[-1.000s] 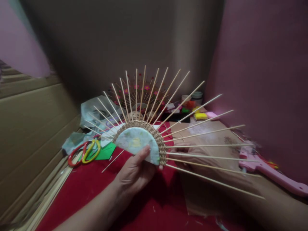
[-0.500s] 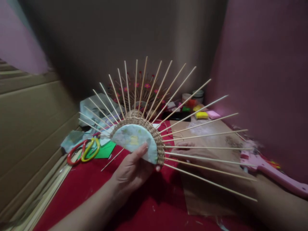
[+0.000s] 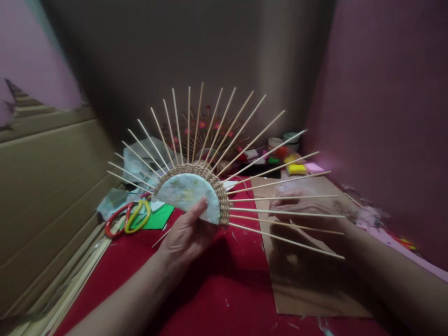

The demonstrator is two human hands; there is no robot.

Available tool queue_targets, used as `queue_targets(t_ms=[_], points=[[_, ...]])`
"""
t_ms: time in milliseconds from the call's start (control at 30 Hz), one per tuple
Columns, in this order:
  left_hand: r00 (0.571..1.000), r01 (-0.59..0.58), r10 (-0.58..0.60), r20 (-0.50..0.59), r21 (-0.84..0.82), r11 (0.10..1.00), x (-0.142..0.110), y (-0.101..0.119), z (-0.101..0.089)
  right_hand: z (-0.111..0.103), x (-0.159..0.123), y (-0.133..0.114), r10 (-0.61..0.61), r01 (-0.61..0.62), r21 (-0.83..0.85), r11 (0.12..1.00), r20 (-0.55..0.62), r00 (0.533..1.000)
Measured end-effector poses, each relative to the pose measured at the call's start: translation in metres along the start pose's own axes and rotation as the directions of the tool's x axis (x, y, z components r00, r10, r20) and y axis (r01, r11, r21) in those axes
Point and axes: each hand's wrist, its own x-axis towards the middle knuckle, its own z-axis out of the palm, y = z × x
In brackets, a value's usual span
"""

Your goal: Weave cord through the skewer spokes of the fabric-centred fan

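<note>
My left hand (image 3: pixel 189 233) grips a half-round woven fan frame by its lower right part, thumb on the front face and fingers behind. The frame has a pale blue patterned half-disc (image 3: pixel 185 193) edged by a braided straw-coloured band (image 3: pixel 221 191). Many thin wooden sticks (image 3: pixel 213 123) fan out from that band like rays. Behind the right-hand sticks is my right hand (image 3: pixel 297 205), above the brown board and apart from the woven band. It is smeared by motion and partly covered by the sticks, so its finger pose is unclear.
Red- and yellow-handled scissors (image 3: pixel 128 218) lie by green paper (image 3: pixel 157 218) on red cloth (image 3: pixel 231 280). A brown board (image 3: pixel 308 294) is at right, near a pink glue gun (image 3: pixel 381 235). Yellow (image 3: pixel 296 169) and pink packets sit behind. A flower-decorated fan (image 3: pixel 217 126) stands at the back.
The fan frame in my left hand has shifted slightly left and turned a little, its right-hand sticks rising. My right hand has moved right and up, away from the woven band.
</note>
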Motion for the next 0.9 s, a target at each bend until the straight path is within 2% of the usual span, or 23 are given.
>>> queue_targets(t_ms=[100, 267, 333, 467, 633, 733, 833, 900], points=[[0.998, -0.047, 0.046, -0.032, -0.01, 0.999, 0.004, 0.006, 0.0, -0.001, 0.003, -0.003, 0.069, -0.07, 0.086, 0.994, 0.017, 0.997], [0.995, -0.096, 0.096, -0.008, 0.042, 0.994, 0.007, 0.017, 0.001, -0.003, -0.002, -0.008, 0.105, -0.072, 0.274, 0.959, -0.109, 0.988], [0.994, -0.112, 0.112, 0.007, 0.053, 0.992, 0.009, 0.02, -0.001, -0.006, 0.0, -0.008, 0.104, -0.07, 0.289, 0.955, -0.104, 0.989], [0.99, -0.138, 0.137, 0.016, 0.064, 0.988, 0.012, 0.023, -0.003, -0.009, 0.009, -0.006, 0.013, 0.007, 0.22, 0.976, -0.089, 0.996], [0.984, -0.178, 0.179, -0.023, 0.049, 0.983, 0.013, 0.025, 0.0, -0.009, 0.014, -0.006, -0.021, 0.04, 0.084, 0.996, -0.218, 0.976], [0.98, -0.191, 0.194, -0.055, 0.059, 0.98, 0.013, 0.026, 0.001, -0.01, 0.017, -0.004, -0.106, 0.099, -0.04, 0.994, -0.268, 0.958], [0.979, -0.197, 0.2, -0.037, 0.066, 0.978, 0.015, 0.027, 0.0, -0.012, 0.02, 0.001, -0.192, 0.163, -0.12, 0.979, -0.294, 0.936], [0.978, -0.204, 0.207, -0.032, 0.057, 0.977, 0.017, 0.028, -0.002, -0.013, 0.022, 0.006, -0.183, 0.143, -0.145, 0.979, -0.316, 0.931]])
